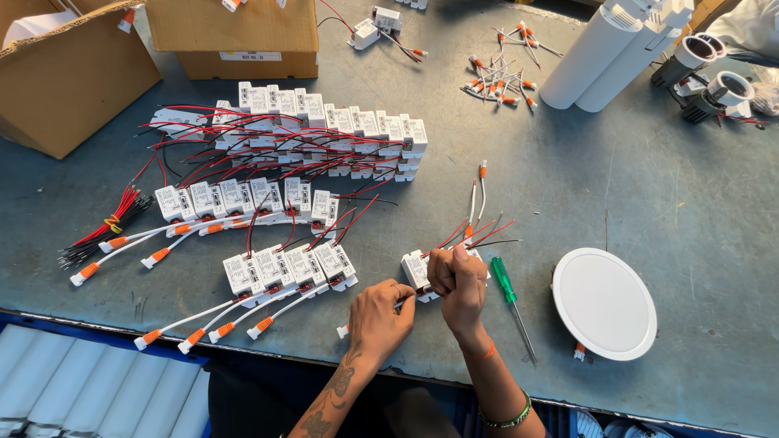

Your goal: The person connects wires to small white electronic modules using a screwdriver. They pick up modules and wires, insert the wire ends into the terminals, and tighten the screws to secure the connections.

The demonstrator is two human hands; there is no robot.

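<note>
My right hand (461,285) is fisted upright around a small white driver box (416,269). My left hand (381,318) curls beside it, fingertips pinching its white lead (344,330).

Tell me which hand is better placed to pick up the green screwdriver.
Right, probably. The right hand sits just beside the screwdriver, though it grips the white driver box. The left hand is farther away, across the box.

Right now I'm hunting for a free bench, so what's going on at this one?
A person works at a grey table. Both hands, the left hand and right hand, grip a small white driver box with red and white wires. Rows of similar boxes lie to the left, a larger stack behind. A green screwdriver and a round white panel light lie to the right.
</note>
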